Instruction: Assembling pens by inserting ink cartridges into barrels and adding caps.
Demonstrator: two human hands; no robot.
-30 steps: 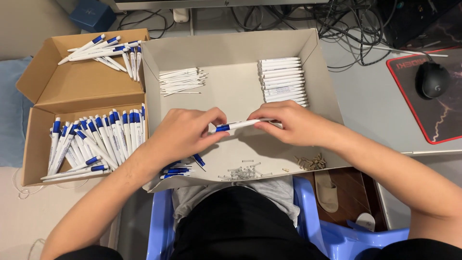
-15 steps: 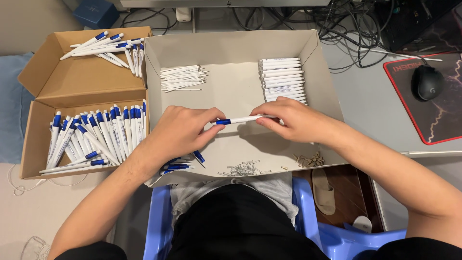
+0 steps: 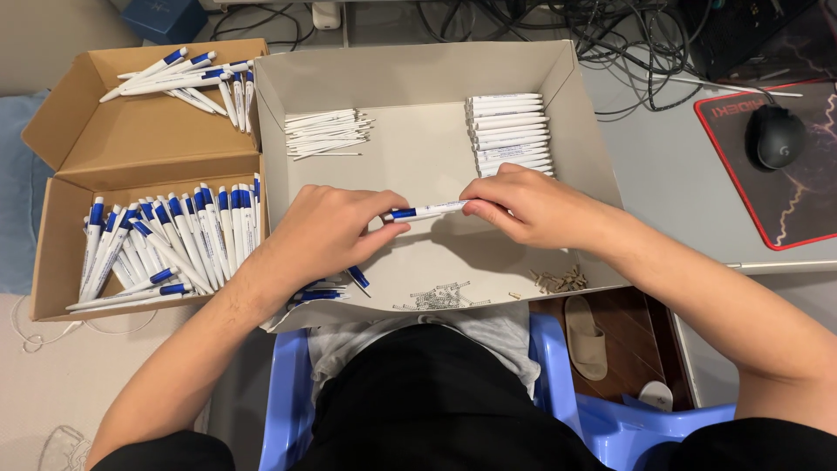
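On the far left sits a brown cardboard box full of white pens with blue ends. Next to it is a big grey cardboard tray. Over the near part of the tray, the left hand pinches the blue end of a white and blue plastic pen. The right hand pinches its white end. Both grips are closed tight on the pen. Far right, a black computer mouse rests on the tabletop.
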